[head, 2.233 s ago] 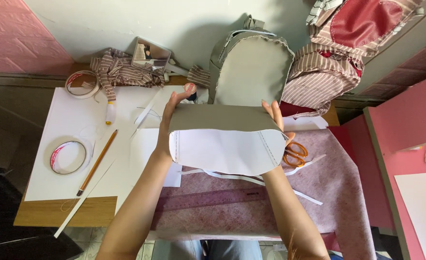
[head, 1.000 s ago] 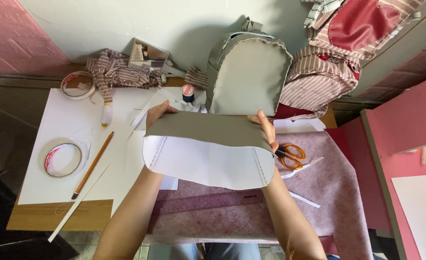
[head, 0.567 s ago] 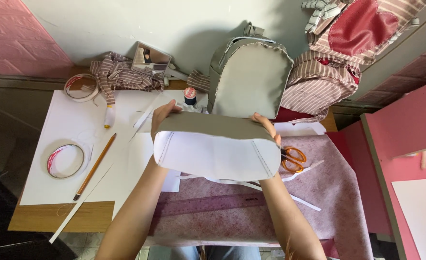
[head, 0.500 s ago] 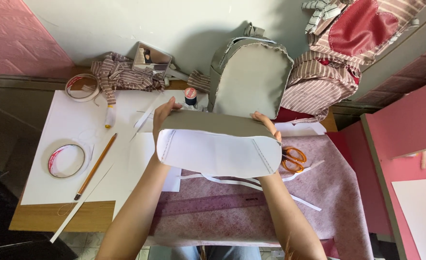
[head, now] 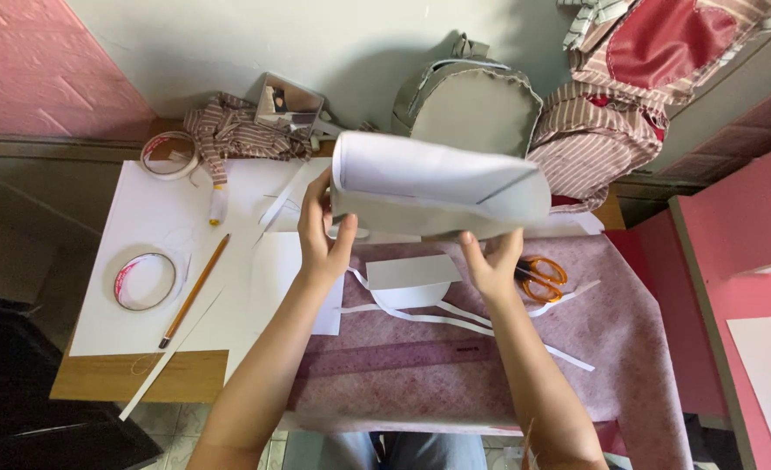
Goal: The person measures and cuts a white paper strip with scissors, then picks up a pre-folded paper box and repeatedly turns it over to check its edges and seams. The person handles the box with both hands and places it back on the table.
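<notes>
Since the earlier frames I see the grey panel (head: 442, 193) tipped up and lifted off the desk; before, its white face pointed at me with the grey fold on top, now the white side is up top and the grey edge hangs below.

Near to far:
- Purple ruler (head: 394, 357) lies flat on the mauve fabric (head: 629, 365), between the two forearms.
- White paper strips (head: 455, 318) curl on the fabric under the hands, with a small grey offcut (head: 411, 271) just above them.
- Left hand (head: 322, 235): fingers clenched on the panel's left edge, thumb in front.
- Right hand (head: 492, 261): fingers grasp the panel's lower right edge from underneath.
- Panel sits in the air between both hands, above the fabric, curved and tilted, well clear of the desk (head: 141, 379).
- Orange scissors (head: 542, 277) lie just beside the right hand on the fabric.
- Left side, on white paper (head: 141, 226): pencil (head: 194, 292), tape roll (head: 146, 281), second tape roll (head: 169, 155) further back.
- Back edge: striped cloth heap (head: 233, 132), grey backpack (head: 472, 104) upright at the wall behind the panel, striped bag (head: 590, 144) right of it.
</notes>
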